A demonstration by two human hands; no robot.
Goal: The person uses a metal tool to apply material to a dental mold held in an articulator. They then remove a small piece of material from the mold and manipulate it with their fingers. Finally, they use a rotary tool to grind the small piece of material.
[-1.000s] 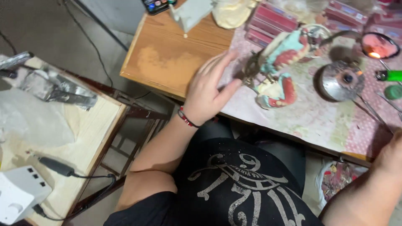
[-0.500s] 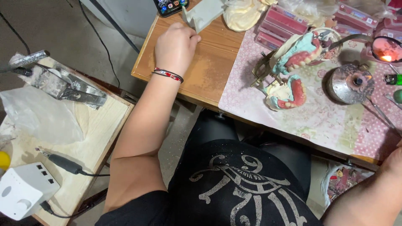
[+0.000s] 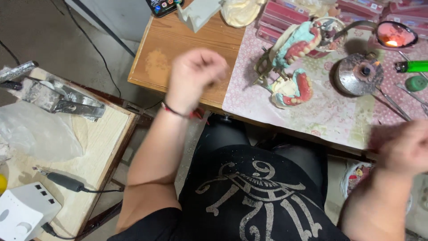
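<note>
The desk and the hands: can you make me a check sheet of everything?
Surface: wooden desk, patterned mat.
Job's things: denture model on a metal articulator, round metal burner.
Clutter: green lighter, pink boxes, phone.
Grippers: left hand blurred, curled above the desk; right hand blurred at the desk's edge; neither visibly holds anything.
Cables: black cord on the side table.
Surroundings: grey floor.

The left hand hovers over the table, its fingers curled; the denture model on its articulator stands to their right, the phone beyond them. The burner sits right of the model, beyond the blurred right hand.
</note>
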